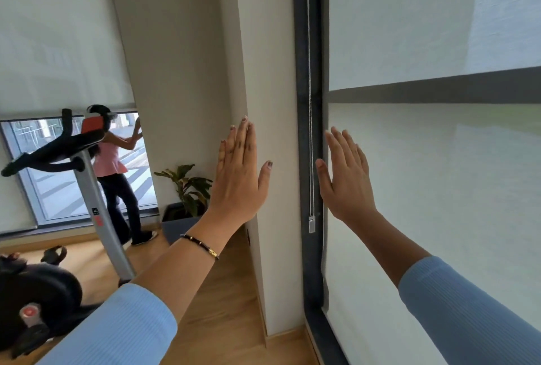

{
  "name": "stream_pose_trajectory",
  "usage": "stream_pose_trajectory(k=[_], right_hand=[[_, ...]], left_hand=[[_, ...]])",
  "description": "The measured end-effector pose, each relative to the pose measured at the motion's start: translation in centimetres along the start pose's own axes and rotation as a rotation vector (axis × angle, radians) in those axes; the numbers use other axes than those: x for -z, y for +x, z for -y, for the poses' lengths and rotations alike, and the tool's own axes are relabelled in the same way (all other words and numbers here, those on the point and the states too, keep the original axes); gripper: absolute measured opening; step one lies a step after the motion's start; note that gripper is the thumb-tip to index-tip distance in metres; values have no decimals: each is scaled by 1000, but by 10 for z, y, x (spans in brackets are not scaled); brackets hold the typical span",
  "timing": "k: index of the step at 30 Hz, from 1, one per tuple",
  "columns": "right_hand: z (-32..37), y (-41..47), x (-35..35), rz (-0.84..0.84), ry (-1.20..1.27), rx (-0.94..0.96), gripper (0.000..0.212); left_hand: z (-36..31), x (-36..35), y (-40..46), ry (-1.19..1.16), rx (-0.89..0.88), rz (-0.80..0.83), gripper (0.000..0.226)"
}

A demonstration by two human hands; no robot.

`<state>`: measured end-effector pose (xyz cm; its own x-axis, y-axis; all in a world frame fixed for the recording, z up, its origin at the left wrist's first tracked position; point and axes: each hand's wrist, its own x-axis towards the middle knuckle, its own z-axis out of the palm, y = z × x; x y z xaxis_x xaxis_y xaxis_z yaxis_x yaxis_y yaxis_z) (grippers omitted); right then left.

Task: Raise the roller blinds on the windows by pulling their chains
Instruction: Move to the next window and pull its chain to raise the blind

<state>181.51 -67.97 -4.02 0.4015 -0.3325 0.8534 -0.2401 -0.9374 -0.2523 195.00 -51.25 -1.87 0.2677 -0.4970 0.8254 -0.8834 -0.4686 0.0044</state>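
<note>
A white roller blind [433, 177] hangs fully down over the large window on the right, reaching almost to the floor. Its thin bead chain [310, 101] runs down the dark window frame [301, 130] and ends in a small metal weight [311, 224]. My left hand [241, 174] is raised with straight fingers in front of the white wall column, left of the chain. My right hand [345, 177] is raised with straight fingers just right of the chain, in front of the blind's edge. Neither hand holds the chain.
A white wall column [263, 71] stands between the two windows. At left, a second blind [58, 42] is partly raised, and another person [117, 171] stands at that window. An exercise bike [58, 218] and a potted plant [187, 189] stand on the wooden floor.
</note>
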Motion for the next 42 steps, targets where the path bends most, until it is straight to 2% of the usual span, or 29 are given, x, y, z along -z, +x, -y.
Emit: stream_pose_trajectory(k=[9,14,19,22,24,28,31,36,39,42], right_hand=[[-89,109,-164,5,-13,-110,53],[-126,153,-251,-32,-28,-166,53],[-157,195,-318,-90,-46,-249,53],[-169,217,-347,-106,21,-371,52],[-180,226,-364,-124,68,-454,47],[-213,240,-392,-152,118,-589,32],[-238,256,-412,-157,143,-670,31],[-281,285,-449,-141,205,-783,39],[-301,285,-460,-164,186,-829,20],[-303,275,-467,-190,204,-849,16]], left_hand=[[96,-149,97,-72,40,58,76],[162,-231,149,-139,-38,88,73],[199,-312,211,-347,-165,163,69],[205,-350,244,-553,-219,192,63],[202,-375,265,-753,-151,253,55],[190,-426,303,-1232,290,405,37],[179,-452,330,-1451,456,512,34],[159,-481,370,-1494,468,589,33],[153,-498,388,-1475,448,661,29],[151,-516,394,-1444,425,701,18]])
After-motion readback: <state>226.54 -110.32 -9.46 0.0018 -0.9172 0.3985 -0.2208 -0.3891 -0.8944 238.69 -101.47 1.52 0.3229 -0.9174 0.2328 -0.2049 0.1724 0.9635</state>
